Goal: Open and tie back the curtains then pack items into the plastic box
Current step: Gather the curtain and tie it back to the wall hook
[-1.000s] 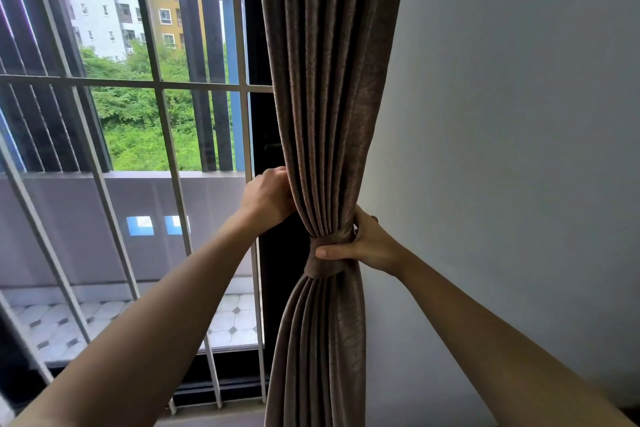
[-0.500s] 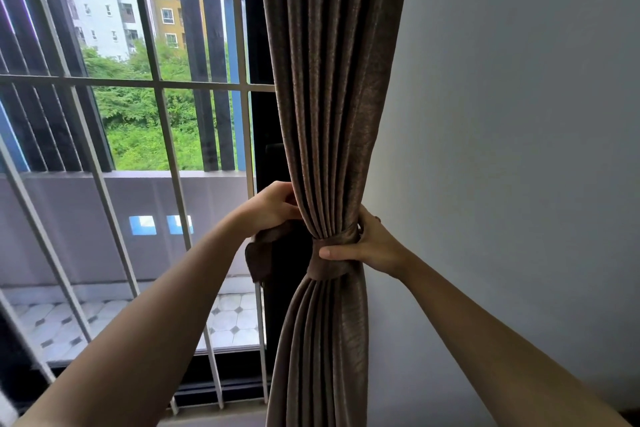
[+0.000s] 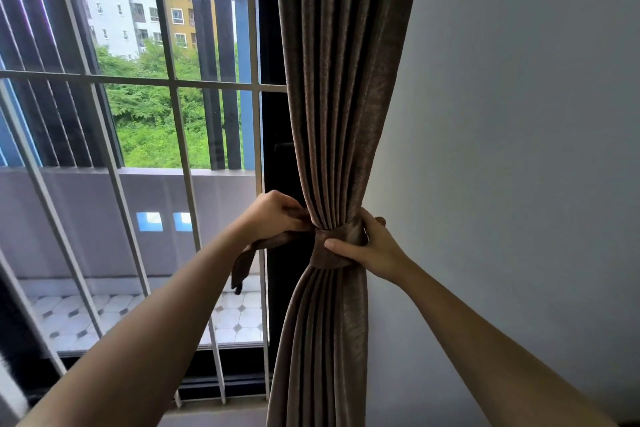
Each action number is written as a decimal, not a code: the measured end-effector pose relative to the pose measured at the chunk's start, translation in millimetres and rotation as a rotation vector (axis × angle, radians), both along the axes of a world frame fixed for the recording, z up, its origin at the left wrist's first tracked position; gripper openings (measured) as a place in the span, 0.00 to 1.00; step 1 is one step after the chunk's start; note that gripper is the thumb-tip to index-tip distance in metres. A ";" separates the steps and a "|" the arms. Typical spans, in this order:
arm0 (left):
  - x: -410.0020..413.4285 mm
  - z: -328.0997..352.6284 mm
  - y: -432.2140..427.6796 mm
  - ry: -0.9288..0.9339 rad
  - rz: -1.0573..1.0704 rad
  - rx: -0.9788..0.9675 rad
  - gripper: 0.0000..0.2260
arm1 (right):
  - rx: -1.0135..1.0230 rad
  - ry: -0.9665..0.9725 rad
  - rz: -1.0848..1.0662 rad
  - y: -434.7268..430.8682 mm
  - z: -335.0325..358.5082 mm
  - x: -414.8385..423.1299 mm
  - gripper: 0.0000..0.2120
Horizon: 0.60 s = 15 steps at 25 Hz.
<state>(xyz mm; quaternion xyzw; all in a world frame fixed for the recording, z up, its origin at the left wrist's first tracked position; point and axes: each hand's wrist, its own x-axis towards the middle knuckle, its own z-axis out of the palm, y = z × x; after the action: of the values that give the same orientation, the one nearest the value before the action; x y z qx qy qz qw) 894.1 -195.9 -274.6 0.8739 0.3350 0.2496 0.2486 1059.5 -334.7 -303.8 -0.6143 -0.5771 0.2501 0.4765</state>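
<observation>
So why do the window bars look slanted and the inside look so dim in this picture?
Head view: the wide-angle lens splays the window bars outward toward the left edge; daylight from outside is the brightest part, so the curtain and wall look dull; the left hand and right hand stay sharp, with no glare.

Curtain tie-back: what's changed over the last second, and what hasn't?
The left hand has drawn the loose end of the tie-back out from behind the curtain, leftward toward the window; that end now hangs below the hand, where none showed before. The right hand stays pressed on the band, thumb across its front. The curtain remains gathered.
</observation>
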 end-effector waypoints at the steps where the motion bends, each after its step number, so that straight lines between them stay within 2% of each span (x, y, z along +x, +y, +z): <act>1: -3.1 -0.3 2.2 0.024 -0.002 -0.005 0.13 | 0.015 0.025 -0.001 0.5 -3.5 -1.2 0.31; 6: -5.9 -7.0 7.6 -0.021 0.135 0.210 0.10 | 0.077 0.136 0.010 8.0 -6.4 -8.8 0.35; 9: -4.9 -6.4 6.9 -0.025 0.099 0.147 0.08 | 0.126 0.191 -0.080 15.6 5.2 -8.0 0.36; 12: -9.1 -8.3 4.2 -0.030 0.091 0.133 0.07 | 0.146 0.109 -0.113 18.9 11.7 -11.9 0.37; 15: -19.5 -14.4 0.5 -0.120 0.096 0.122 0.06 | 0.204 0.040 -0.178 13.0 -2.2 -22.2 0.36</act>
<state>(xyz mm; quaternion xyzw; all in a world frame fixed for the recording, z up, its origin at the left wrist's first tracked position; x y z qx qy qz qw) 874.6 -195.5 -289.1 0.8539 0.3450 0.3331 0.2023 1037.2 -321.7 -306.0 -0.6062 -0.5332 0.1592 0.5682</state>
